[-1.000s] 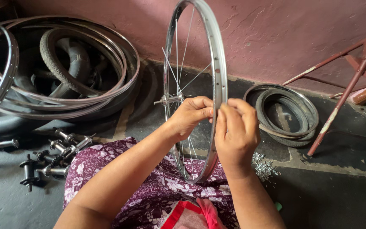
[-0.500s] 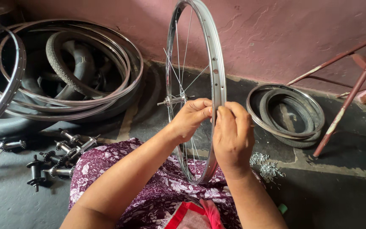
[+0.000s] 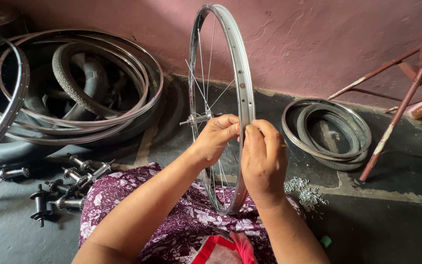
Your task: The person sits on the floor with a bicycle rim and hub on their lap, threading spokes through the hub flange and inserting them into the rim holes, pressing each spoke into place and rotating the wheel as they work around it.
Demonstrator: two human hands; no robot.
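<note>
A shiny metal bicycle wheel rim [image 3: 242, 73] stands upright on my lap, edge toward me, with thin spokes running to a hub [image 3: 197, 119] at its centre. My left hand [image 3: 216, 139] pinches at the rim's inner side about halfway up. My right hand [image 3: 263, 159] grips the rim's outer side at the same height, and a thin tool tip pokes out past its fingers. Fingertips of both hands nearly meet at the rim. The small part between them is hidden.
A stack of rims and tyres [image 3: 74, 93] lies on the floor at left. Several wheel hubs [image 3: 59, 186] lie by my left knee. A small rim with tyre [image 3: 328, 134] and a pile of small metal nipples [image 3: 304, 190] lie at right. Red metal legs [image 3: 396, 98] lean against the pink wall.
Both hands stay at the same spot on the rim with slight finger movement. The view has shifted a little to the left.
</note>
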